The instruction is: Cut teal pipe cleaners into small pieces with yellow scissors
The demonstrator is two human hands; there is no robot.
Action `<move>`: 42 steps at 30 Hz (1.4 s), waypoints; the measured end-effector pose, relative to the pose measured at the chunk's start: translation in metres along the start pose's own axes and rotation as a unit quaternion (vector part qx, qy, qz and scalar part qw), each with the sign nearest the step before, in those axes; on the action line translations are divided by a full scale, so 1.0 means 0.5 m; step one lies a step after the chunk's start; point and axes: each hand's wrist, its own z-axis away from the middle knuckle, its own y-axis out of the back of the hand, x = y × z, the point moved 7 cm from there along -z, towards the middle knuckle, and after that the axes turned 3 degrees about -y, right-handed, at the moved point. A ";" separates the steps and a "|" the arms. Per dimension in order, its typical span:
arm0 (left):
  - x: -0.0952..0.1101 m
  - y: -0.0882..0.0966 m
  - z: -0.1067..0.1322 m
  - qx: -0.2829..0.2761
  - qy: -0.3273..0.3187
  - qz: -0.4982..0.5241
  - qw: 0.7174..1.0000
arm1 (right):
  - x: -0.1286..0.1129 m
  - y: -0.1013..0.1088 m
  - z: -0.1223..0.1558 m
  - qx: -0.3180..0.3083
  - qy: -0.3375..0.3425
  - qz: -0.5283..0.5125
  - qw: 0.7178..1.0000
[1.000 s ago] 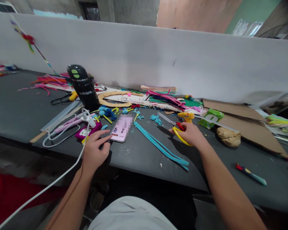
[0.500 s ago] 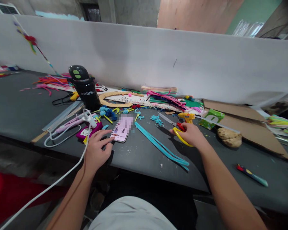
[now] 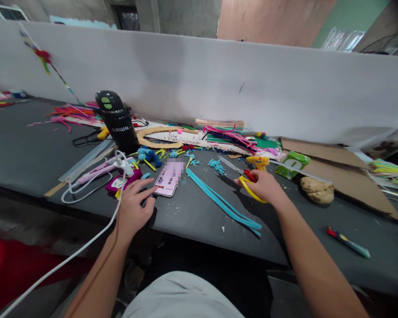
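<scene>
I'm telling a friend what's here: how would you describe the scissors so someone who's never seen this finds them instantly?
On the dark table before the pale partition, find the long light-blue strips. To their right, the person's right hand holds the scissors. Silvery blades and red-and-yellow handles set them apart from the mostly yellow glue gun just behind.

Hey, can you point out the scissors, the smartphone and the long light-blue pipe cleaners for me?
Scissors (image 3: 241, 171): head view, where the blades meet the handles.
Smartphone (image 3: 166, 179): head view, on the lit screen.
Light-blue pipe cleaners (image 3: 225, 209): head view, about midway along the strands.
</scene>
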 end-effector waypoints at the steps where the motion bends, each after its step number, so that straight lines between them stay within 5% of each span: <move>1: 0.000 -0.001 0.000 -0.003 -0.001 -0.002 1.000 | 0.000 0.000 0.000 0.000 0.001 0.000 1.000; 33: -0.011 -0.071 -0.011 -0.101 -0.003 -0.084 0.991 | -0.009 -0.001 0.006 -0.012 -0.004 -0.007 1.000; 39: 0.028 -0.028 -0.031 -0.054 0.046 0.114 0.991 | -0.005 -0.005 0.002 -0.008 -0.004 -0.024 1.000; 42: 0.070 -0.040 -0.055 -0.035 0.133 0.325 0.936 | -0.006 -0.006 -0.001 -0.002 -0.005 -0.045 0.999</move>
